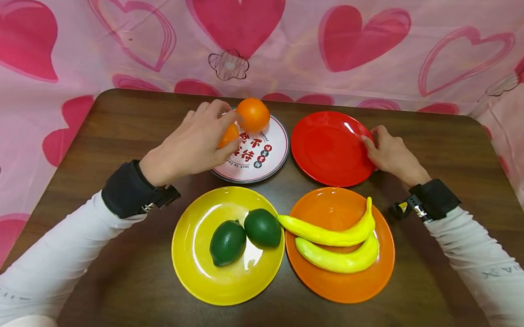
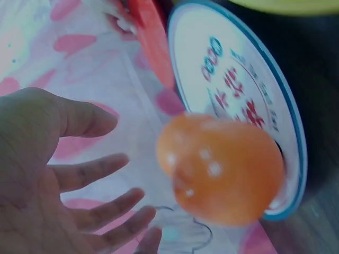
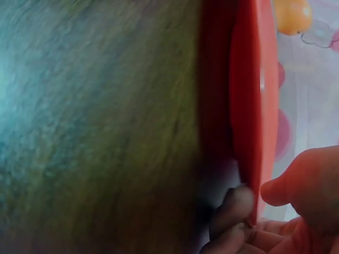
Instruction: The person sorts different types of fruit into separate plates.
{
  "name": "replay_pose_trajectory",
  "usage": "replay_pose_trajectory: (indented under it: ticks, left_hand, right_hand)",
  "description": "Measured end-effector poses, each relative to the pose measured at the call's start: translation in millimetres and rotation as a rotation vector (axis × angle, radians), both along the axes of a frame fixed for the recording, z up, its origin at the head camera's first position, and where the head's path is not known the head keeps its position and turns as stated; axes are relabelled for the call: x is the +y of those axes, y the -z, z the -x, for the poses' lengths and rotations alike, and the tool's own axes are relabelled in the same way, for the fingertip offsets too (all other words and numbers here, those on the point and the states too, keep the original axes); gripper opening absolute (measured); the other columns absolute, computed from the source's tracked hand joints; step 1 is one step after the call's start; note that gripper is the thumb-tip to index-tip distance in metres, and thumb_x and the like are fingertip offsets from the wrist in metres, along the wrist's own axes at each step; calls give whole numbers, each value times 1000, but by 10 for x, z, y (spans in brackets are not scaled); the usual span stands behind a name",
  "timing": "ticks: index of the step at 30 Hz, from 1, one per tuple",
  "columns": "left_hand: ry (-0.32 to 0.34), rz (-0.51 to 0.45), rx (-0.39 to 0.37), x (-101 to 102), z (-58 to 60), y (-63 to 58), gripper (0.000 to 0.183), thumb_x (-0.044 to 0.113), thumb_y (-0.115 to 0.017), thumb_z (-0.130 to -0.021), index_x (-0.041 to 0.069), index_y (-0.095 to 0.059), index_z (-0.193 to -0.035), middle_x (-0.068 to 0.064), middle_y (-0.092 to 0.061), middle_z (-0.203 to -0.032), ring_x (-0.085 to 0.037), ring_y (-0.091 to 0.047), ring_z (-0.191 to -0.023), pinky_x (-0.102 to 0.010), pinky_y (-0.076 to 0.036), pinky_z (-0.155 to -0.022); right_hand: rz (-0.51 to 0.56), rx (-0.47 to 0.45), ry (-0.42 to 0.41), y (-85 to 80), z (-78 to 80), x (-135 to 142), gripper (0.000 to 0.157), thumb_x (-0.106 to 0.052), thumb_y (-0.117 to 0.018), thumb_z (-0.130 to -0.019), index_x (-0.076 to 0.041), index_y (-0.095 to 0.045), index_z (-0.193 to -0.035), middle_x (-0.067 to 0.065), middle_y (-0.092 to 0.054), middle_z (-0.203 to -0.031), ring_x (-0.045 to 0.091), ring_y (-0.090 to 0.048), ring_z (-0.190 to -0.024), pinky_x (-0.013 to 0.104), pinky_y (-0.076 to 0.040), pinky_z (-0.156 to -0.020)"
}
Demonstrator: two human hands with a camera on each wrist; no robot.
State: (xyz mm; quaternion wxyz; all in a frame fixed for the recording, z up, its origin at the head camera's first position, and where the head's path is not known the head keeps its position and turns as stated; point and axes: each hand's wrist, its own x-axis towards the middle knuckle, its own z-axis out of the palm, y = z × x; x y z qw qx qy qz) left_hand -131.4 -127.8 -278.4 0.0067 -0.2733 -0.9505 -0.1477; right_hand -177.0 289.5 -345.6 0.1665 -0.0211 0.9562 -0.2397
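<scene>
My left hand (image 1: 195,142) hovers over the left side of a white plate (image 1: 278,142) with red printed characters. Two oranges (image 1: 253,115) are on that plate, one partly hidden behind the hand in the head view. In the left wrist view, the fingers are spread and relaxed, with a gap between them and the nearer orange (image 2: 233,174). At the back right, my right hand (image 1: 394,155) pinches the rim of a red plate (image 1: 330,147). The right wrist view shows its thumb on the inner side of the red rim (image 3: 267,106) and its fingers beneath.
Nearer the front, a yellow plate (image 1: 193,264) bears two dark green limes (image 1: 228,243). Beside it, an orange plate (image 1: 335,288) holds two bananas (image 1: 339,256). All stand on a dark wooden table (image 1: 420,293). A pink heart-patterned cloth (image 1: 294,80) hangs behind.
</scene>
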Motion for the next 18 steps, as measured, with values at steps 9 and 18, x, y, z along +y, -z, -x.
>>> replay_pose_trajectory:
  ticks: [9, 18]
  left_hand:
    - [-153, 39, -89, -86, 146, 77, 72, 50, -61, -85, 14, -42, -144, -20, -40, -136, -38, -39, -114, -60, -40, -91]
    - [-180, 129, -153, -44, 232, 343, 83, 57, -64, -82, 14, -36, -146, -20, -38, -130, -37, -42, -107, -57, -49, -82]
  right_hand:
    - [-25, 2, -9, 44, 7, -6, 65, -54, -37, -98, 0, -32, -134, 18, -53, -96, 28, -52, -73, 36, -50, -65]
    - [-54, -16, -3, 13, 16, -41, 64, -53, -36, -98, -1, -30, -135, 19, -53, -97, 28, -53, -74, 35, -49, -64]
